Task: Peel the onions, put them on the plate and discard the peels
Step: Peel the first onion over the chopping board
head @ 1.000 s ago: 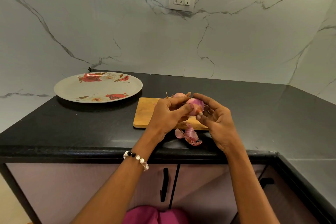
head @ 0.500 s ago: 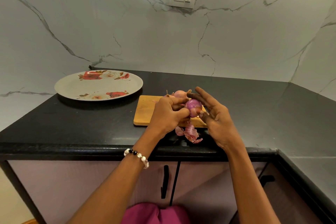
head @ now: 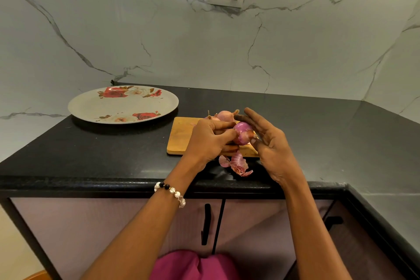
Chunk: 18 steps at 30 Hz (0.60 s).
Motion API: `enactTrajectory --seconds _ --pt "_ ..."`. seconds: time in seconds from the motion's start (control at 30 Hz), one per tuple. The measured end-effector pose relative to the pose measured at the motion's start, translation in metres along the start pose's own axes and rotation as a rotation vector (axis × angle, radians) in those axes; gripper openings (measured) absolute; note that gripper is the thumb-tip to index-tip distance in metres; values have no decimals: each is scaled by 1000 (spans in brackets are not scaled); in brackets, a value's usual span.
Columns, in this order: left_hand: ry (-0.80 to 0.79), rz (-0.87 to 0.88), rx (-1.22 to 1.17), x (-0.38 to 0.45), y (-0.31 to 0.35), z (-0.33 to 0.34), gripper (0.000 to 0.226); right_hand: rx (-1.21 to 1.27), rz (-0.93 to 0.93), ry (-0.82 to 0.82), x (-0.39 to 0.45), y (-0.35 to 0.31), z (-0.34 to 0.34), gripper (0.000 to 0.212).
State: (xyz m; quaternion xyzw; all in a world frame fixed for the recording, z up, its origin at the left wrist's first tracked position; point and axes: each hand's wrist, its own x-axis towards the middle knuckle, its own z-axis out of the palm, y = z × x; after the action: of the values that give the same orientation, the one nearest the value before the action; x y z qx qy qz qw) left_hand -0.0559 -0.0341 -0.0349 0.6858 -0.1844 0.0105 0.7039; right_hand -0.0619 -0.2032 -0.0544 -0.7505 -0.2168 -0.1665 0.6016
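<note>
Loose peels [head: 237, 163] are seen nearest, on the black counter [head: 91, 154] just before the cutting board [head: 181, 136]. Above the board, a purple onion [head: 243, 132] is gripped by the left hand [head: 209, 141], fingers curled round it; the right hand [head: 270, 143] touches it, fingers straight and slightly apart. Unpeeled onions [head: 225, 115] lie behind. The flowered plate [head: 122, 104] stands farther left.

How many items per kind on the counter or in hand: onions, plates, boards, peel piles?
Onions: 3, one held onion gripped by the left hand with the right hand against it, two unpeeled onions behind on the board
Plates: 1, floral plate
Cutting boards: 1, wooden board
Peel piles: 1, loose peels
Total: 6
</note>
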Motion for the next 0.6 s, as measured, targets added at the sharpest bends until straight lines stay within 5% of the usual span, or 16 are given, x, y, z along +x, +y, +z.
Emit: enactTrajectory --seconds 0.3,0.6 --pt "15 -22 -19 1 0 -1 27 51 7 -116 -2 -2 -1 72" --pt "120 17 -35 3 -1 -1 17 82 -18 30 1 -2 3 68"
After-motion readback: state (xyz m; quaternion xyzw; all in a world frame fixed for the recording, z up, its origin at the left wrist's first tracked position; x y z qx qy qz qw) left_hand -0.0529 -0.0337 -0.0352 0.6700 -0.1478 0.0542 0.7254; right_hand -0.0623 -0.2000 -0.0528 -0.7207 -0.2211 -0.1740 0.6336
